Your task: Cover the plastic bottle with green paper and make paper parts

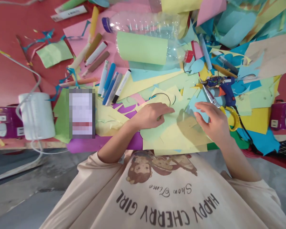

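Observation:
My left hand is over pale yellow paper, its index finger stretched out to the right and the other fingers bent. I see nothing held in it. My right hand hovers with thumb and fingers apart, nothing between them. Just beside it lie scissors with yellow handles, their blades pointing up and left. Beyond them is a dark blue hot glue gun. A thin black curved strand rests on the paper above my left hand.
Clear plastic bottles lie at the back, one wrapped in green paper. Several markers are left of centre. A blurred-out phone-like rectangle sits near a white roll. Coloured paper scraps pile up at the back right.

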### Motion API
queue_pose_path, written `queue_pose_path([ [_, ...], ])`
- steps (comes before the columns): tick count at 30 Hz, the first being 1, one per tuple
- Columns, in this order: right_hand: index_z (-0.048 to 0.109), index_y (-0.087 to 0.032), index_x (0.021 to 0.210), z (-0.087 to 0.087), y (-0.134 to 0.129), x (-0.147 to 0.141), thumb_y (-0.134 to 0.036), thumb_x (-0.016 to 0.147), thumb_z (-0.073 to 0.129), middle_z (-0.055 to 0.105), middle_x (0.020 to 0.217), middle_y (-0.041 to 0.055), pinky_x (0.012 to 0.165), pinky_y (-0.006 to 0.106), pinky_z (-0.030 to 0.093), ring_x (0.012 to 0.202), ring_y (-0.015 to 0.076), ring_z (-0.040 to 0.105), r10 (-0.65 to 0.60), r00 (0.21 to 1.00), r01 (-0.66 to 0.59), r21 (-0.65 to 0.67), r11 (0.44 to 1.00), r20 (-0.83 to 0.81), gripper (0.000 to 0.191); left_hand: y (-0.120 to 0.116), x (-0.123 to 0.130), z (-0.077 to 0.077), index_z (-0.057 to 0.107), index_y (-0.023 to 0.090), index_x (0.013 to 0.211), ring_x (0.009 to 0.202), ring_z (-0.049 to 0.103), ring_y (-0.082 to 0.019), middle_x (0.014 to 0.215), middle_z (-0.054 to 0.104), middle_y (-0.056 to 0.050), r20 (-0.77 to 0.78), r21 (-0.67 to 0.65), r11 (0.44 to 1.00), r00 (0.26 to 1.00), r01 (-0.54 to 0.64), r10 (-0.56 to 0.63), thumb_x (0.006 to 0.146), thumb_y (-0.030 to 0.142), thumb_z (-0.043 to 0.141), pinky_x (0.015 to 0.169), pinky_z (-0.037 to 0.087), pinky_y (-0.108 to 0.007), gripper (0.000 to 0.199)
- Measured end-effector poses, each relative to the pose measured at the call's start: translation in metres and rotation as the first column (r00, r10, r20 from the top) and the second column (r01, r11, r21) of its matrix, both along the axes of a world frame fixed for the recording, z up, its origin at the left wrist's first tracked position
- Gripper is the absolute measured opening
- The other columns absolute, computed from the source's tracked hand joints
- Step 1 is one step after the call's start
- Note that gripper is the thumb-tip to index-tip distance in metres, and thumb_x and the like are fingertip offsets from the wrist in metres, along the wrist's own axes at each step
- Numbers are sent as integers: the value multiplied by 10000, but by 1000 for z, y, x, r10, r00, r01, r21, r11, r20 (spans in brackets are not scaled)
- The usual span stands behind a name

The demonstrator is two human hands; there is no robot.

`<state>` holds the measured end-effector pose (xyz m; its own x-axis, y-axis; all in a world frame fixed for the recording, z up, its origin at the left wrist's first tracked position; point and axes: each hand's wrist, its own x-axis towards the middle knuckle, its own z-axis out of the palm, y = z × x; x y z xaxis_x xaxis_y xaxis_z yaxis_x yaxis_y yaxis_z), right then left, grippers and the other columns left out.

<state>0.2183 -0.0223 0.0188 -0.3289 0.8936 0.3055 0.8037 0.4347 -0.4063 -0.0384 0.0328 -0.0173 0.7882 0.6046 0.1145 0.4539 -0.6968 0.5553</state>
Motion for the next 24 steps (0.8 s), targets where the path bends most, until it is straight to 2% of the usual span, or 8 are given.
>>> queue_pose_path([
  [3, 598, -208, 1145, -6, 10, -15, -197, 918, 516, 709, 1107, 102, 894, 387, 570, 1055, 230, 670, 56, 998, -56, -31, 998, -10, 241, 1, 1, -2, 640, 212, 1184, 901, 655, -200, 1031, 687, -96, 2, 132, 991, 1000, 4, -5, 838, 124, 449, 776, 517, -335, 405],
  [7, 583, -152, 1217, -13, 27, -29, -204, 921, 518, 620, 1306, 149, 1040, 449, 500, 1247, 271, 567, 167, 984, -159, -107, 982, 69, 308, 3, -3, -2, 632, 258, 1201, 1121, 613, -230, 1246, 622, -101, 38, 128, 987, 995, -93, 89, 885, 191, 476, 903, 497, -384, 359],
  [10, 551, -122, 1289, -18, 39, -37, -226, 926, 513, 534, 1418, 166, 1131, 477, 412, 1371, 292, 449, 219, 969, -197, -177, 964, 111, 379, 8, -7, -5, 623, 218, 1182, 1187, 589, -226, 1272, 625, -105, 83, 97, 954, 957, -284, 277, 921, 187, 421, 976, 473, -405, 332],
  [13, 507, -134, 1354, -19, 48, -46, -277, 948, 477, 473, 1477, 163, 1163, 502, 356, 1421, 287, 381, 232, 965, -196, -251, 948, 121, 432, 13, -10, -11, 622, 198, 1142, 1204, 581, -216, 1246, 653, -94, 75, 78, 871, 874, -485, 480, 943, 189, 373, 1030, 454, -412, 319],
  [15, 473, -136, 1390, -20, 51, -51, -325, 953, 469, 435, 1507, 159, 1172, 520, 327, 1436, 292, 354, 242, 960, -195, -282, 940, 142, 475, 16, -11, -15, 606, 219, 1173, 1256, 549, -228, 1299, 631, -82, 53, 100, 822, 828, -561, 559, 950, 211, 370, 1072, 427, -435, 325],
  [17, 481, -117, 1381, -20, 53, -55, -359, 961, 450, 454, 1493, 162, 1170, 521, 318, 1417, 298, 381, 259, 950, -204, -282, 937, 175, 486, 17, -13, -19, 569, 242, 1244, 1331, 492, -248, 1383, 578, -79, 40, 112, 791, 798, -601, 601, 957, 237, 364, 1120, 380, -471, 352],
  [20, 550, -116, 1309, -20, 54, -57, -349, 980, 398, 570, 1380, 153, 1138, 504, 351, 1304, 286, 504, 290, 934, -232, -263, 936, 208, 430, 19, -17, -26, 511, 261, 1323, 1388, 436, -259, 1453, 516, -83, 36, 76, 787, 790, -613, 612, 972, 278, 329, 1157, 327, -519, 396],
  [24, 602, -122, 1240, -16, 52, -56, -317, 972, 420, 618, 1311, 141, 1047, 472, 434, 1183, 282, 568, 326, 921, -264, -275, 925, 212, 379, 28, -25, -33, 526, 308, 1306, 1341, 491, -231, 1414, 560, -46, 94, 110, 779, 787, -617, 610, 964, 334, 376, 1121, 400, -479, 374],
])
